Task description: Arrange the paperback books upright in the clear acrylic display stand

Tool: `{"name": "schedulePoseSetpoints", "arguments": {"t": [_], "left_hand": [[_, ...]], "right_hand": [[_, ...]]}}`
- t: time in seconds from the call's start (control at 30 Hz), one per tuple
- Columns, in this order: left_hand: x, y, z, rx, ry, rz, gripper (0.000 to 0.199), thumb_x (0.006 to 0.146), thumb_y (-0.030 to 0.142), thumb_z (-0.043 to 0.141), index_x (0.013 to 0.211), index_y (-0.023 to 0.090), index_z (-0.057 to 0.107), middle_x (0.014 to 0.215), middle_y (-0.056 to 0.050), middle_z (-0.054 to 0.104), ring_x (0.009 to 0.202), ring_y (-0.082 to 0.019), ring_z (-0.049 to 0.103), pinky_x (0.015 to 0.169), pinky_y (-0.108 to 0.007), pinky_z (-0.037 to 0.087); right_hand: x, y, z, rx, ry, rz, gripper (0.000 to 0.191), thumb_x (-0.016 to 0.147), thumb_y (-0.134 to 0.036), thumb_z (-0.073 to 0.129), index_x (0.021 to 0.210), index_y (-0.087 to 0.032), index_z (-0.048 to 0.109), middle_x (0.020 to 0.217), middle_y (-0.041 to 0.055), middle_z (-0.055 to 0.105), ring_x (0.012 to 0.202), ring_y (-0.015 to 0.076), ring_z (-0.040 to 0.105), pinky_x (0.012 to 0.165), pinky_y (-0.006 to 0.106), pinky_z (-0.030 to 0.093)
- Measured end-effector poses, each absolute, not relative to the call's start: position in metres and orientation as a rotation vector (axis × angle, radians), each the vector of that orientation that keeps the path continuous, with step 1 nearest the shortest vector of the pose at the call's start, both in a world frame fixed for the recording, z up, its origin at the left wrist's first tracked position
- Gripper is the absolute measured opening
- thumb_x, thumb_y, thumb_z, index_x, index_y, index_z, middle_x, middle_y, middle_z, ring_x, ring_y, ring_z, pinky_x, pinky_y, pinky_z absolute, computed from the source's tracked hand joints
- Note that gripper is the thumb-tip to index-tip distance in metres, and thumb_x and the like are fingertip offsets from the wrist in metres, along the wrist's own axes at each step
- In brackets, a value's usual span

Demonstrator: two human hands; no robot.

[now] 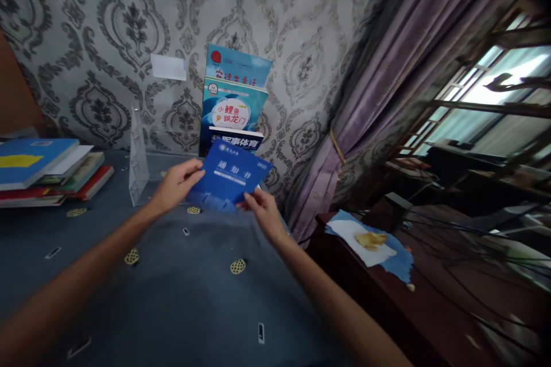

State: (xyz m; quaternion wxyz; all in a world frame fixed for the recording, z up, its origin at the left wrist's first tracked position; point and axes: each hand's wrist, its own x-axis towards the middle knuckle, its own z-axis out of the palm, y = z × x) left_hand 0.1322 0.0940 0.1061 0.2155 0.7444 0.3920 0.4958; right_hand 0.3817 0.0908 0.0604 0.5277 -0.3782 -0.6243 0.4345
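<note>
The left hand point(177, 184) pinches the left edge of a blue booklet point(235, 167) between thumb and fingers; the right hand point(266, 213) pinches its lower right corner. The booklet tilts in front of three standing books point(235, 94), beside the clear rack point(138, 169); whether its bottom touches anything, I cannot tell.

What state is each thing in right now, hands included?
Left hand: pinching the booklet's left edge.
Right hand: pinching its lower right corner.
Blue booklet: held up, tilted, front cover showing.
Standing books: upright, staggered, covers showing.
Clear rack: standing on the table.
Book pile: lying flat, stacked.
Curtain: gathered by a tie.
</note>
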Motion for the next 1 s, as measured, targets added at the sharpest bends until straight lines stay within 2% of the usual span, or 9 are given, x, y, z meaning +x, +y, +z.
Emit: {"name": "schedulePoseSetpoints", "arguments": {"t": [0.17, 0.3, 0.63, 0.8, 1.0], "left_hand": [[0.140, 0.113, 0.144, 2.185, 1.175, 1.708, 0.023, 0.092, 0.043, 0.053, 0.087, 0.022, 0.062, 0.081, 0.000, 0.062, 0.079, -0.017, 0.058, 0.075, -0.030, 0.048], [0.144, 0.124, 0.154, 2.183, 1.203, 1.828, 0.017, 0.092, 0.036, 0.055, 0.090, 0.022, 0.064, 0.089, -0.002, 0.067, 0.082, -0.017, 0.061, 0.073, -0.028, 0.051], [0.144, 0.147, 0.136, 2.340, 1.349, 1.778, 0.018, 0.095, 0.032, 0.055, 0.093, 0.022, 0.070, 0.091, -0.002, 0.067, 0.085, -0.017, 0.062, 0.075, -0.030, 0.052], [0.146, 0.152, 0.133, 2.332, 1.368, 1.789, 0.014, 0.096, 0.028, 0.056, 0.094, 0.022, 0.069, 0.092, -0.002, 0.066, 0.083, -0.017, 0.062, 0.072, -0.028, 0.052], [0.150, 0.158, 0.129, 2.327, 1.306, 1.918, 0.015, 0.095, 0.025, 0.056, 0.095, 0.021, 0.070, 0.093, -0.002, 0.066, 0.083, -0.015, 0.064, 0.071, -0.026, 0.053]], "right_hand": [[0.387, 0.138, 0.117, -0.777, -1.647, 0.567, 0.044, 0.088, -0.067, 0.063, 0.089, -0.023, 0.062, 0.081, 0.0015, 0.069, 0.076, 0.0196, 0.070, 0.073, 0.033, 0.057], [0.385, 0.162, 0.134, -0.741, -1.685, 0.410, 0.041, 0.093, -0.064, 0.055, 0.093, -0.023, 0.058, 0.082, 0.0020, 0.066, 0.080, 0.0200, 0.069, 0.076, 0.034, 0.055], [0.388, 0.186, 0.101, -0.717, -1.667, 0.439, 0.035, 0.097, -0.056, 0.053, 0.101, -0.022, 0.059, 0.088, 0.0035, 0.068, 0.080, 0.0186, 0.068, 0.078, 0.032, 0.054], [0.387, 0.196, 0.094, -0.661, -1.630, 0.395, 0.032, 0.099, -0.052, 0.054, 0.103, -0.021, 0.061, 0.093, 0.0052, 0.071, 0.087, 0.0203, 0.070, 0.085, 0.035, 0.055], [0.387, 0.207, 0.093, -0.627, -1.611, 0.350, 0.030, 0.101, -0.053, 0.052, 0.101, -0.025, 0.062, 0.093, 0.0033, 0.071, 0.086, 0.0208, 0.070, 0.082, 0.036, 0.056]]}}
